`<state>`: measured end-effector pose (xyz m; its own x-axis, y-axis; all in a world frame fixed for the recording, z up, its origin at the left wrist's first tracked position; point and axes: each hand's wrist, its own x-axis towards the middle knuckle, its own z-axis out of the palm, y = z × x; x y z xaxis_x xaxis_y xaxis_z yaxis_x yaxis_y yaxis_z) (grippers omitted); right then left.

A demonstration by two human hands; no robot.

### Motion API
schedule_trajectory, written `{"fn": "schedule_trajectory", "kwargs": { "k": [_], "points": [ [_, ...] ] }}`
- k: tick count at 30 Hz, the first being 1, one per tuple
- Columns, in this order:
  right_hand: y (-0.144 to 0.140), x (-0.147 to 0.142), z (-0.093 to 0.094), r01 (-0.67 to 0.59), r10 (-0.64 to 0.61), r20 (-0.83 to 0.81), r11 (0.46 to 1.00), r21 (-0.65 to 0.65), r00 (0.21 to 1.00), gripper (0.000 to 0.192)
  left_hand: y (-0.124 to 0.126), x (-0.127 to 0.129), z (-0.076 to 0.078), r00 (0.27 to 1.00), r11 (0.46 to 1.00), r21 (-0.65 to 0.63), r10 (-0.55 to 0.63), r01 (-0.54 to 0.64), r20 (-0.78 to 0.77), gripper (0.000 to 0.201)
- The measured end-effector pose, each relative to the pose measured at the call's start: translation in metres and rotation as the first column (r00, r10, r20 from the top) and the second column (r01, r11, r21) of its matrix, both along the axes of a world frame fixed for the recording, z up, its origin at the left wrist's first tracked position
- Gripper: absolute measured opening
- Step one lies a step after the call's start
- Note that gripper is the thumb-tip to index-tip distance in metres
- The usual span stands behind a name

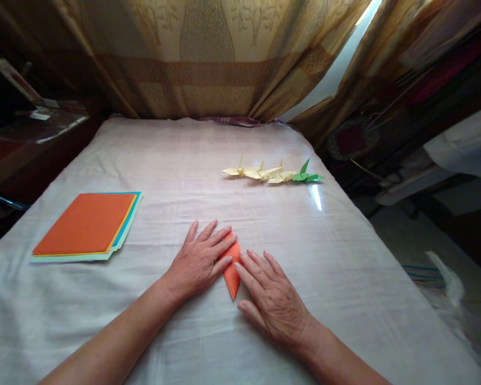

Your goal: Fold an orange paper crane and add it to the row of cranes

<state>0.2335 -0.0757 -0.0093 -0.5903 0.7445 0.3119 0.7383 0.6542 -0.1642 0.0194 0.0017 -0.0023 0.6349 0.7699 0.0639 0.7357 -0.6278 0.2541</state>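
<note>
A folded piece of orange origami paper (pixel 232 278) lies flat on the cloth, narrow and kite-shaped, with a sharp point toward me. From the left, my left hand (pixel 200 256) rests on it with fingers stretched out, the fingertips covering part of its upper left edge. My right hand (pixel 270 297) is at its right side, fingers extended and fingertips touching the right edge. Both hands partly hide the paper's outline.
A stack of coloured paper squares (pixel 86 224), orange on top, lies to the left. Several pale yellow folded paper cranes (pixel 260 172) and a green crane (pixel 307 175) stand in a row at the back right. The white cloth (pixel 164 155) reaches back to a brown curtain (pixel 176 75).
</note>
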Motion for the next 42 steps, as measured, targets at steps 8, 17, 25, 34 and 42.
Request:
{"fn": "schedule_trajectory", "kwargs": {
  "k": [8,17,25,34,42],
  "points": [
    [-0.001,-0.005,-0.002,0.073,-0.073,-0.002,0.997,0.011,0.997,0.051,-0.001,-0.002,-0.001,0.999,1.0,0.005,-0.013,0.013,-0.043,0.043],
    [-0.006,-0.004,-0.006,0.129,-0.127,-0.052,0.991,0.038,0.991,0.047,-0.006,-0.007,-0.001,0.998,0.997,0.07,0.038,-0.034,-0.048,0.047],
    [-0.004,0.0,-0.006,0.114,-0.115,-0.056,0.993,-0.022,0.992,0.043,-0.051,-0.021,0.002,0.974,0.965,0.13,-0.225,0.228,-0.037,0.046],
    [0.033,0.007,-0.001,-0.112,0.121,0.094,0.989,-0.095,0.988,0.053,-0.06,-0.018,0.003,0.966,0.955,0.166,-0.256,0.246,0.042,0.044],
    [0.064,0.009,0.004,-0.19,0.228,0.128,0.948,-0.254,0.965,0.059,-0.061,-0.016,0.005,0.964,0.956,0.165,-0.256,0.241,0.078,0.044]
  ]
}}
